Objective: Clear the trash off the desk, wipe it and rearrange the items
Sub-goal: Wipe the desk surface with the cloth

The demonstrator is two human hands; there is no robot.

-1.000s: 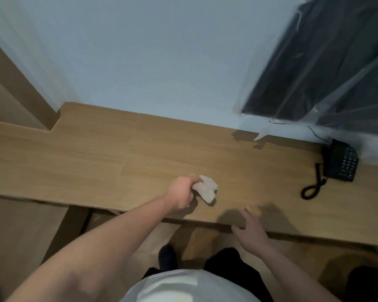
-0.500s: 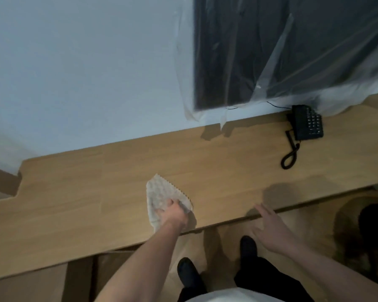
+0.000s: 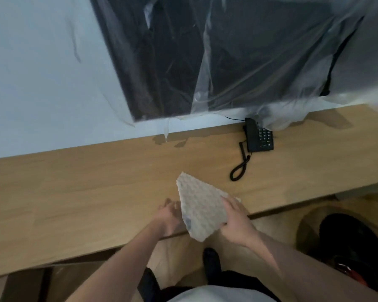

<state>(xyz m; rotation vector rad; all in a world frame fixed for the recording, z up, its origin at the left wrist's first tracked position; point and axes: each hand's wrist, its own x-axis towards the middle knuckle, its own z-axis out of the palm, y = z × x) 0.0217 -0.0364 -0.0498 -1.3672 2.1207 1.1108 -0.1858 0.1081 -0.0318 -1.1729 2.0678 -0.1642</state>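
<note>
A white dimpled cloth [image 3: 202, 211] is held flat just above the front edge of the wooden desk [image 3: 85, 192]. My right hand [image 3: 235, 221] grips its right side, fingers lying over the top. My left hand [image 3: 168, 216] is at the cloth's left edge, and the cloth covers part of it. The left fingers are blurred and seem to hold that edge from behind.
A black desk phone [image 3: 259, 138] with a coiled cord [image 3: 240, 166] sits at the back right by the wall. Above it hangs a dark screen under clear plastic sheeting [image 3: 227, 62]. A dark round object [image 3: 347, 236] stands on the floor under the desk's right end.
The cloth went from a crumpled wad in my left hand to a sheet opened out between both hands. My right hand came up from the desk edge onto it. The view swung right.
</note>
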